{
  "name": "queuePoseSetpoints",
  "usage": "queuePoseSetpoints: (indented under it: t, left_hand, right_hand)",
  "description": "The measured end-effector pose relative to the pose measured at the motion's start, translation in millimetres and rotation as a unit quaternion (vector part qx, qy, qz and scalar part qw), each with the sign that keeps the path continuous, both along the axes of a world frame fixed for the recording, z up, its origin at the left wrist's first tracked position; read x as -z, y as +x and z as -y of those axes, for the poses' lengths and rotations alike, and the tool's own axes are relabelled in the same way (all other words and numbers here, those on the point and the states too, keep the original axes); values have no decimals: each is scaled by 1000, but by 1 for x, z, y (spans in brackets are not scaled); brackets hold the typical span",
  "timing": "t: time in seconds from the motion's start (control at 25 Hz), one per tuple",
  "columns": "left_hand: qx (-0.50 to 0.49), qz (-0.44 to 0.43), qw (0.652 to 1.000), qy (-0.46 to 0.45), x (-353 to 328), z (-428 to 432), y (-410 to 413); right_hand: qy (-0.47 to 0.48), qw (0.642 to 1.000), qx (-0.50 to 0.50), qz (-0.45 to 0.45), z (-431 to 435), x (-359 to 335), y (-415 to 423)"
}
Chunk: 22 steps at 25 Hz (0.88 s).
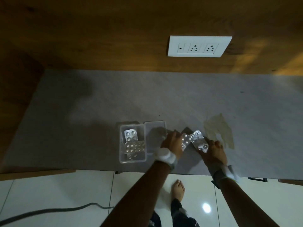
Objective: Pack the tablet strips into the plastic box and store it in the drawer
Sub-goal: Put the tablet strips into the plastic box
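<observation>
A clear plastic box (pixel 121 145) stands open on the grey counter near its front edge, holding several silver tablet strips (pixel 133 145). Its clear lid (pixel 155 126) lies just right of it, partly under my left hand. My left hand (pixel 172 143) grips one silver strip (pixel 186 140) that stands tilted. My right hand (pixel 214 151) holds another silver strip (pixel 200 143), which touches the first one at the top.
A yellowish stain or thin film (pixel 220 130) lies on the counter (pixel 98 104) right of my hands. A white socket plate (pixel 199 46) sits on the wooden back wall. Below the counter edge are dark drawer handles (pixel 257 179), white floor tiles, a grey cable (pixel 49 212) and my foot (pixel 177 190).
</observation>
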<state>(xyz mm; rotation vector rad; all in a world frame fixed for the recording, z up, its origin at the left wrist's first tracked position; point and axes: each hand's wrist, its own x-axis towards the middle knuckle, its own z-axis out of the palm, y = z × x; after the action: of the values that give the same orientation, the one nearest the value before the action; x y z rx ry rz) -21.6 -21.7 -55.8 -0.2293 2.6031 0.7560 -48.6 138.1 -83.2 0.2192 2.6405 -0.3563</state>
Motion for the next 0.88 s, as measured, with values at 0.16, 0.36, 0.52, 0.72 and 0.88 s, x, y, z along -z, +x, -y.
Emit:
queuePoseSetpoints:
  t: [0.16,0.36,0.52,0.72,0.88]
  left_hand:
    - [-11,-5,1000,-22,24,-25,-17]
    - [-173,-26,972,154,3,-1,-18]
    - [-387,-121,906,122,-28,89,23]
    - [-401,-9,916,13,-23,136,57]
    - [-387,-39,920,-47,-29,142,62]
  right_hand:
    - [-57,997,56,-22,-6,5,-8]
    - [-133,979,150,-30,-26,-8,-14]
    - [-234,962,138,-29,-11,-20,-2]
    - [-314,949,21,-2,71,-37,19]
    - [-292,951,-104,12,159,-51,31]
